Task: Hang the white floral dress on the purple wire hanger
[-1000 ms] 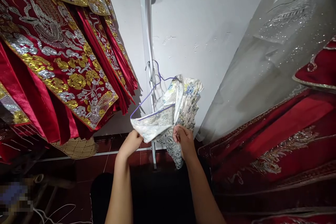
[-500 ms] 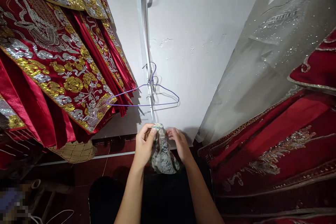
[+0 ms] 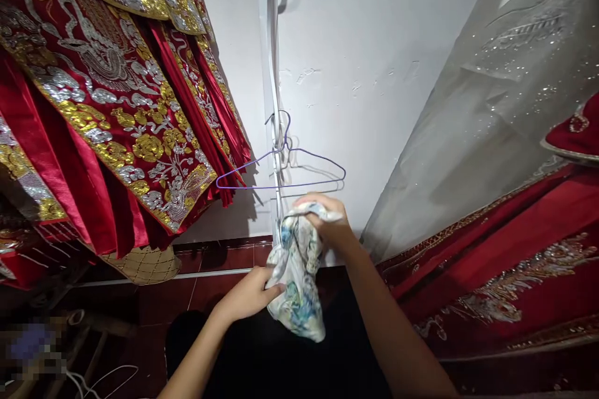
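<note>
A white cloth with a blue and green floral print (image 3: 299, 299) hangs bunched between my hands, its lower end drooping over my dark clothing. Its top edge is gripped by my right hand (image 3: 327, 215), thumb lying over the fabric and fingers behind it. Lower down on the left, my left hand (image 3: 255, 292) pinches the side of the same cloth, with the fingers partly hidden by it. Just above my right hand, a bare purple wire hanger (image 3: 281, 186) hangs by its hook from a fitting on the white wall strip.
Red robes with gold and silver embroidery (image 3: 140, 137) hang at the left. On the right are a sparkling pale veil-like fabric (image 3: 458, 100) and red beaded garments (image 3: 496, 262). A woven tan item (image 3: 145, 265) sits low left, above dark red floor tiles (image 3: 215, 255).
My right hand has taken hold of the cloth's top and risen. My left hand has moved down to its lower side. The cloth is spread wider. The view has shifted slightly left.
</note>
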Motion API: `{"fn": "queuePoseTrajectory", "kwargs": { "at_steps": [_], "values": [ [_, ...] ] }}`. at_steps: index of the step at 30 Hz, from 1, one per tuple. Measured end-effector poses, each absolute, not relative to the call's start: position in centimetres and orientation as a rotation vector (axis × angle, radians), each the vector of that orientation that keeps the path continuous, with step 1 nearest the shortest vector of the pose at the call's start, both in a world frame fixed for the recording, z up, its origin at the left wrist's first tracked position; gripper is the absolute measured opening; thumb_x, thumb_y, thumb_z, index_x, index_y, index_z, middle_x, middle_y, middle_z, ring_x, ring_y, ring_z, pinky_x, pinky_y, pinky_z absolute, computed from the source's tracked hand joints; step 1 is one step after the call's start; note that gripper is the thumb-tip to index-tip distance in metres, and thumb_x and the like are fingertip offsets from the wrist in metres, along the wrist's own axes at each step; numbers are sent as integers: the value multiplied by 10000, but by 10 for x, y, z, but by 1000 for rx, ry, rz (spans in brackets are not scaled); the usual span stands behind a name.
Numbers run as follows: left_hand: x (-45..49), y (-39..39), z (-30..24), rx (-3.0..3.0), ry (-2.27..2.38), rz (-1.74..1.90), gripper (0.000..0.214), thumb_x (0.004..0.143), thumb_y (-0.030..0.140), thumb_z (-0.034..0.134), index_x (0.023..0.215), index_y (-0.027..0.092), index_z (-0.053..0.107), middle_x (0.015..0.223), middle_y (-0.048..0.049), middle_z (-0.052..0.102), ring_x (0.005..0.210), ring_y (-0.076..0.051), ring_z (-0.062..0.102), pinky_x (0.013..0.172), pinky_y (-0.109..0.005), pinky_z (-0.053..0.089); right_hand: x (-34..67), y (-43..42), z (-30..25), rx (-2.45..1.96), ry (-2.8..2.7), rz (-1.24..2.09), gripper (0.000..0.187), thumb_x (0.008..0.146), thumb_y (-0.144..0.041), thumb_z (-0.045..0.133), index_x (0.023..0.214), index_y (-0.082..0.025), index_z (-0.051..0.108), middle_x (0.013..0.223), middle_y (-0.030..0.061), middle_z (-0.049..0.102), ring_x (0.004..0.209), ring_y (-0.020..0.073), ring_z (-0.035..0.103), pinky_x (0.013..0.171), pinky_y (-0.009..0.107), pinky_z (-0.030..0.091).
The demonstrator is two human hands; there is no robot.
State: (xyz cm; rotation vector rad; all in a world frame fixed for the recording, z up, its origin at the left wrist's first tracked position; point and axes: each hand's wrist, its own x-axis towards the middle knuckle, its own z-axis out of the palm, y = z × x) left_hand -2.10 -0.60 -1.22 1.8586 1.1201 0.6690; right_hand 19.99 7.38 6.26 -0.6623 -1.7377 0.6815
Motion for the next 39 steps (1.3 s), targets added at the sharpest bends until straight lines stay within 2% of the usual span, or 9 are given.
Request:
{"fn": "queuePoseTrajectory", "kwargs": {
  "at_steps": [4,8,13,18,25,29,32,35,39],
  "values": [
    [-45,-8,0,1849,1206,790,332,934,455,496,891,183,681,831,-26,690,813,-227,612,753,-283,462,187,121,64,-812,-1610,591,200,848,-305,601,955,-202,735,1008,73,726,1001,236,653,910,338,478],
    [-78,-2,41,1924,1299,907,356,908,472,541,751,174,655,710,-4,633,689,-182,552,635,-241,407,180,145,35,-1084,-1652,761,376,831,-522,615,890,-167,725,739,63,691,734,226,626,706,330,492],
    [-117,16,61,2117,1393,547,314,833,417,610,613,195,630,612,-1,624,555,-155,498,540,-245,349,214,131,20,-1130,-1643,708,491,801,-646,610,762,-159,656,715,50,642,658,181,536,612,280,409],
    [-123,49,68,2282,1542,606,224,862,338,522,880,230,718,965,-76,744,871,-266,678,801,-322,480,250,103,41,-1136,-1689,656,479,832,-632,596,676,-180,573,645,10,541,619,153,470,596,268,348],
    [-80,84,117,2514,1304,1039,152,886,237,474,891,200,621,1316,-96,621,1241,-276,549,1065,-428,413,245,86,58,-1090,-1754,737,389,852,-540,600,714,-178,638,689,24,596,699,190,532,631,270,390],
    [-59,105,118,2493,1182,1142,536,820,59,419,1334,191,488,1256,-99,638,1173,-217,591,1024,-393,456,244,71,62,-1109,-1837,774,263,793,-402,670,972,-220,734,791,26,678,774,219,596,683,286,445],
    [-58,118,110,2569,1298,1147,568,789,12,405,1317,175,536,1179,-109,660,1116,-238,594,998,-420,466,259,62,62,-1186,-1865,704,744,709,-240,701,1427,-290,510,705,-26,658,653,189,586,627,276,448],
    [-61,121,108,2643,1398,1171,481,806,31,415,1222,176,609,1135,-107,657,1078,-260,575,980,-434,468,285,70,61,-1293,-1693,393,1039,652,-162,695,1575,-254,225,731,-30,676,650,192,606,630,283,464],
    [-65,114,116,2687,1399,1227,395,846,77,437,1167,188,639,1126,-105,598,1102,-254,547,988,-412,453,320,96,68,-1349,-1607,269,707,674,-207,702,1370,-184,582,982,77,733,868,249,665,734,329,504]
  ]
}}
